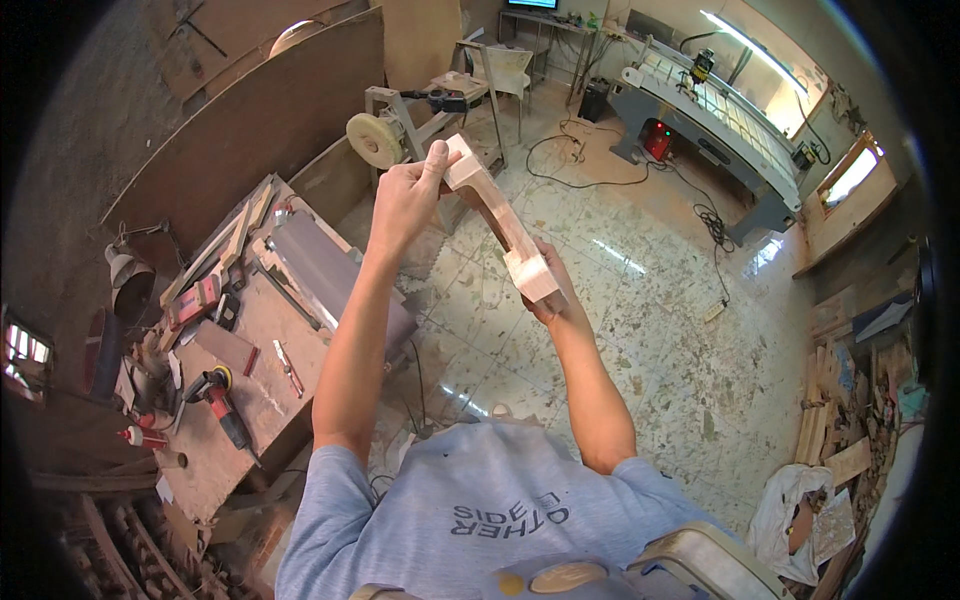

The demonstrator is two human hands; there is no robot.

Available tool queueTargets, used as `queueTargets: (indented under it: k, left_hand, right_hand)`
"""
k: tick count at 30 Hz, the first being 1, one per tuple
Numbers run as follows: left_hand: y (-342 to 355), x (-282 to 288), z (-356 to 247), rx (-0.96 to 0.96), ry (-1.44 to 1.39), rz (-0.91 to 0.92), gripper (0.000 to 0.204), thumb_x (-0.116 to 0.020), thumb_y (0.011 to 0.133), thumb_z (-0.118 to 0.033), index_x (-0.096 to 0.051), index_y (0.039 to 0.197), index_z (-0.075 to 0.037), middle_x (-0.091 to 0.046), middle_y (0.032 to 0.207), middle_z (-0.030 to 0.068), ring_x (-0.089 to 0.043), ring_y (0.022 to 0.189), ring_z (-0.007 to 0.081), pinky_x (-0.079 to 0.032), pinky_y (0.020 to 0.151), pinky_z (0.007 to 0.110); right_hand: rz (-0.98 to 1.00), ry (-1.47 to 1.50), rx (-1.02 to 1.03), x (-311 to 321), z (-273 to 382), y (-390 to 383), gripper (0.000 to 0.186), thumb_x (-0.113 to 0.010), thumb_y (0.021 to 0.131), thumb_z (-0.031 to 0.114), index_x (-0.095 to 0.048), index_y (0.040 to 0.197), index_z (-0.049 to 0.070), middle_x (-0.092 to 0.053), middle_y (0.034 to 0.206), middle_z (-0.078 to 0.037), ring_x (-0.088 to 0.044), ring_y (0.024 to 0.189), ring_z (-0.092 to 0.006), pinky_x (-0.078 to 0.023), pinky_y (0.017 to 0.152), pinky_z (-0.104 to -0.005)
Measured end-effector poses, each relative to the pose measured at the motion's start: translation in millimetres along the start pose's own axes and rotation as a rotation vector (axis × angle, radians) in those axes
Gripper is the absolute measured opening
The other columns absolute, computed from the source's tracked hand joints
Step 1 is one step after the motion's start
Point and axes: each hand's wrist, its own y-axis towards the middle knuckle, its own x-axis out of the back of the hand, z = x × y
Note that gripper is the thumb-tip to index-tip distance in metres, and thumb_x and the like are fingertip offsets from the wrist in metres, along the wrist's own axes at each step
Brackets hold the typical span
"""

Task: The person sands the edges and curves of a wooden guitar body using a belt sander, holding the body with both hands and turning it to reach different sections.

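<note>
Both my hands hold up a pale, curved wooden piece [497,207] with thick block-like ends, well above the floor. My left hand [408,200] grips its upper end, the thumb pressed on top and the fingers behind. At the lower end, my right hand [552,285] wraps around the block from the right and below; most of its fingers are hidden by the wood. The piece slants from upper left to lower right. Just beyond my left hand stands a round pale buffing wheel [376,140] on a wooden frame.
To my left, a workbench [283,398] bears a belt sander [318,262], a red and black power tool [222,405] and a red bottle [143,437]. A flatbed machine [715,130] stands far right. Cables [712,220] lie on the tiled floor [640,370]. Wood scraps [850,460] and a white sack [790,510] sit right.
</note>
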Motion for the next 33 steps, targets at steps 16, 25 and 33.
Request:
queueTargets:
  k: [16,25,33]
  left_hand:
    - [9.3,-110.3,-39.8,0.018,0.31,-0.023,0.064,-0.037,0.107,-0.06,-0.078,0.117,-0.013,-0.073,0.076,0.0142,-0.068,0.069,0.0211,-0.055,0.073,0.036]
    - [18.6,-122.6,-26.3,0.046,0.067,0.039,0.057,-0.042,0.109,-0.049,-0.072,0.125,-0.005,-0.074,0.094,0.018,-0.072,0.086,0.0248,-0.055,0.081,0.036]
    - [10.5,-125.7,-3.5,0.053,-0.094,-0.302,0.064,-0.062,0.099,-0.051,-0.06,0.136,0.001,-0.069,0.126,0.0178,-0.07,0.1,0.0282,-0.053,0.092,0.036]
  right_hand:
    - [0.112,0.55,-0.529,126.5,-8.9,37.8,0.079,-0.067,0.1,0.032,-0.03,0.14,-0.026,-0.066,0.085,-0.011,-0.07,0.069,-0.015,-0.062,0.055,-0.0152]
    - [0.188,0.494,-0.521,127.5,7.3,36.5,0.079,-0.062,0.103,0.028,-0.021,0.147,-0.023,-0.065,0.086,-0.011,-0.067,0.066,-0.0139,-0.06,0.052,-0.0153]
    - [0.304,0.623,-0.582,90.4,21.4,20.7,0.083,-0.051,0.106,0.041,-0.017,0.152,-0.019,-0.046,0.073,-0.001,-0.05,0.051,-0.0081,-0.041,0.037,-0.0165]
